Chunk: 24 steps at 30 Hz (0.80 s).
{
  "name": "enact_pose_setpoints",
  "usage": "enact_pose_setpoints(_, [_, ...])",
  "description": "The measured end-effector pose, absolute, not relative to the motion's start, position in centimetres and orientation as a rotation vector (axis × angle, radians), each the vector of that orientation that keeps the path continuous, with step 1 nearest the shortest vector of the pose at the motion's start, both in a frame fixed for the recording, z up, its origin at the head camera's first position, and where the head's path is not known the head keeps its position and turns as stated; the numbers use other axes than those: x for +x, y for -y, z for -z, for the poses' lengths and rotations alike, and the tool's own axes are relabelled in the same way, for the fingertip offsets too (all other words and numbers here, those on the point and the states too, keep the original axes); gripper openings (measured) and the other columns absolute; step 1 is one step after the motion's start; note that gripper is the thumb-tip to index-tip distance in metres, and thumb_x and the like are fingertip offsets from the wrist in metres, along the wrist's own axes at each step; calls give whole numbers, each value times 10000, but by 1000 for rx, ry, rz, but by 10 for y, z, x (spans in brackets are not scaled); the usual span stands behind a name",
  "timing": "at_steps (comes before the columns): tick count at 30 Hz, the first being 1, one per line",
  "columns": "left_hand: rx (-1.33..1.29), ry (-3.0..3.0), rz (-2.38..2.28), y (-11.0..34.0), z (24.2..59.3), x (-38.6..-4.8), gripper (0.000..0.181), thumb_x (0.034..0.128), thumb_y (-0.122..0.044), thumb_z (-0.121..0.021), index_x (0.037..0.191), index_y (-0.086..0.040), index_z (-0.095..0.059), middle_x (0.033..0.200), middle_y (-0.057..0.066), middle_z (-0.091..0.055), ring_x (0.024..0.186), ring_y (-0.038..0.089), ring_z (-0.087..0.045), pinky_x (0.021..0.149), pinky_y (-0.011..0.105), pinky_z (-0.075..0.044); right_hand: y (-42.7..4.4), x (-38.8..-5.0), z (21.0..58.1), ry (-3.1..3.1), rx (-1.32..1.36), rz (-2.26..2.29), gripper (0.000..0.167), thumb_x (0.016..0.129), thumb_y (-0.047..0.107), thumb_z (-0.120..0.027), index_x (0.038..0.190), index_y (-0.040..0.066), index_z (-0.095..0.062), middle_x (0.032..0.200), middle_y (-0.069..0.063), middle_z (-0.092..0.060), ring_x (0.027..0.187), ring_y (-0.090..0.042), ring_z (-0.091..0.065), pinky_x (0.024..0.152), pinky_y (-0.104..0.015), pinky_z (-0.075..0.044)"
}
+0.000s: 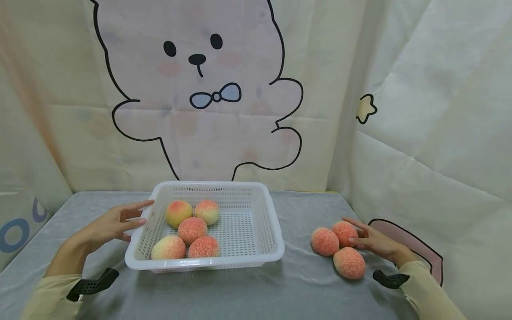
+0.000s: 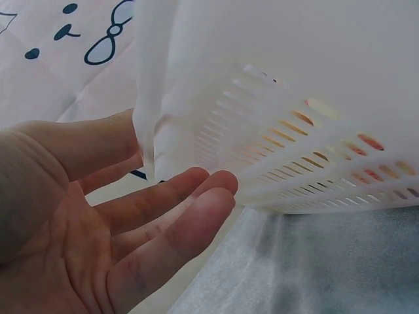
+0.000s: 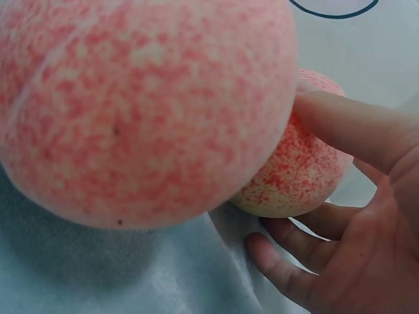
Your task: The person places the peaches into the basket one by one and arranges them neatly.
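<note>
the right hand (image 1: 378, 243) grips a peach (image 1: 344, 233) (round, its pointing unclear) on the table (image 1: 288, 295); the left hand (image 1: 110, 226), fingers loosely extended, touches the basket (image 1: 218, 261), long axis running left-right.

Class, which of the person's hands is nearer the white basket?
Left. The left hand is at the left rim of the white basket; the right hand is beyond its right side, around a peach on the gray cloth.
</note>
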State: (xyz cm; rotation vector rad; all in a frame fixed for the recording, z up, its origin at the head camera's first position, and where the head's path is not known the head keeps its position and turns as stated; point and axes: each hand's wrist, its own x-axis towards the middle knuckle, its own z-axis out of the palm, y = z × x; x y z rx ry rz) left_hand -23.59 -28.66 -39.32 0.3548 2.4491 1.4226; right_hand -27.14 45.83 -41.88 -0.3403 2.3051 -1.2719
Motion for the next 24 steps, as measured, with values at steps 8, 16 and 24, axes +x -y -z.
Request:
enact_pose_setpoints(8, [361,-2446,-1424,286,393,-236,737,1025,-304,-583,1620,-99,-200,1573,362,-318,1226,399,-614,795,498,-607,-457,-270,416,-2333,-323,1254,780,1035,196,-573,1618,40,-79,1585,-363,-287,1197,-53,-584,1000,-416,-518])
enact_pose_setpoints(16, [354,-2440,-1427,286,392,-235,731,1026,-306,-584,1621,-116,-206,1569,369,-317,1240,410,-602,792,486,-609,-456,-270,415,-2374,-304,1246,776,1031,208,-580,1616,32,-102,1571,-350,-330,1188,-75,-596,971,-386,-518])
enact_pose_setpoints(24, [362,-2451,-1427,286,393,-235,731,1025,-311,-583,1618,-102,-208,1576,373,-298,1243,436,-597,790,499,-610,-459,-271,413,-2418,-298,1252,778,1026,211,-592,1611,16,-118,1553,-370,-341,1149,-72,-624,977,-432,-524])
